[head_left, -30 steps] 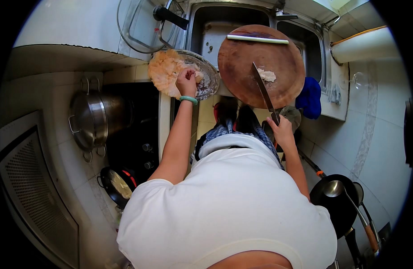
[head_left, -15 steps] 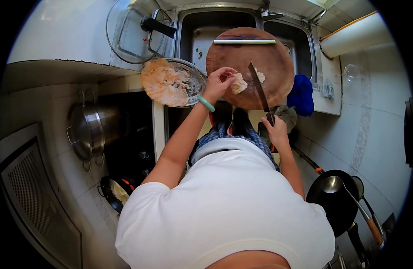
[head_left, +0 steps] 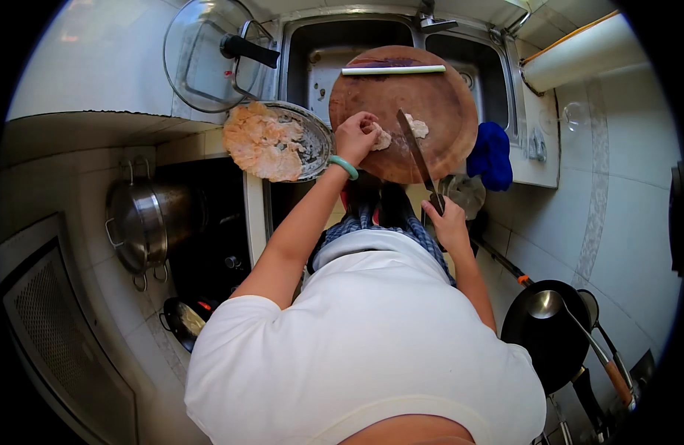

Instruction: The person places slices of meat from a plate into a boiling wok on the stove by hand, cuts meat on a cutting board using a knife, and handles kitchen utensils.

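My left hand (head_left: 355,139) is closed around the edge of a pale, ragged piece of meat (head_left: 381,139), its fingers partly covering it. The piece is at the left-centre of a round wooden cutting board (head_left: 431,89). In my right hand (head_left: 450,224) is the handle of a kitchen knife (head_left: 417,154), whose dark blade slants up and left over the board. Just right of the blade tip lies a second pale piece (head_left: 417,126). A long pale green-white stalk (head_left: 392,70) rests across the far part of the board.
The board sits over a double sink (head_left: 305,44). To its left, an oval metal plate (head_left: 319,143) bears flat orange-tinted pieces (head_left: 260,144). A glass lid (head_left: 201,59) stands behind it. A blue cloth (head_left: 493,157) hangs at right; a wok (head_left: 535,334) and ladle (head_left: 545,304) are lower right.
My left fingers have curled further over the piece of meat, hiding more of it. The whole view has shifted slightly; the knife stays in about the same place over the board.
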Available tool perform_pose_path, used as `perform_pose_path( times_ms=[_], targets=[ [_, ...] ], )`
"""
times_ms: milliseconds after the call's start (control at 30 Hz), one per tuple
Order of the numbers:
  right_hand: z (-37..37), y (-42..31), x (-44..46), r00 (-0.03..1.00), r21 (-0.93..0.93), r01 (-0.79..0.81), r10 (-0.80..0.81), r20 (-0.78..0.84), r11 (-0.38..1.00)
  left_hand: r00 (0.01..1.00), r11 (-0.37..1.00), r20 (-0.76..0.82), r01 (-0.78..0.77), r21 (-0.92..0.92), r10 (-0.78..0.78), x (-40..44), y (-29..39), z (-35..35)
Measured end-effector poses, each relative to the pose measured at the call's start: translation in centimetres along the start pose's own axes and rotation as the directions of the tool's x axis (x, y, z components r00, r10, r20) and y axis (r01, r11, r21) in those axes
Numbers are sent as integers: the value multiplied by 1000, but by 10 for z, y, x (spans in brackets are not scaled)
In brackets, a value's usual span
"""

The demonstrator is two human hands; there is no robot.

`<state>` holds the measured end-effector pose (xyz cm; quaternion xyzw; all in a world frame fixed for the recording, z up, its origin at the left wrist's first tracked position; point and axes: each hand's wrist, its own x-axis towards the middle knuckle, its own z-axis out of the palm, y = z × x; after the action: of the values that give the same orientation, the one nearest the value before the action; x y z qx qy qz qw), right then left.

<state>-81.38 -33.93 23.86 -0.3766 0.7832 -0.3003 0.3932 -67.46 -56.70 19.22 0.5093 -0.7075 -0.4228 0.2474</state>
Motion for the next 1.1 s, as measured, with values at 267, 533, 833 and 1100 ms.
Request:
perform_pose_path(
  times_ms=[267, 533, 833, 1100],
  targets=[
    [-10, 4, 5, 995, 135, -33, 46, -93, 990, 986, 876, 142, -8, -483, 87, 9, 8, 32],
    [-20, 8, 7, 990, 199, -90, 110, -88, 976, 924, 953, -296, -168, 254, 242, 4, -39, -56],
    [-14, -4, 9, 998, 152, -30, 39, -57, 988, 870, 786, -446, 120, 607, 212, 1, -166, -165],
    [-9, -13, 8, 998, 135, -47, 53, -40, 990, 911, 632, -139, -153, 760, 388, 10, -178, -177]
  ],
)
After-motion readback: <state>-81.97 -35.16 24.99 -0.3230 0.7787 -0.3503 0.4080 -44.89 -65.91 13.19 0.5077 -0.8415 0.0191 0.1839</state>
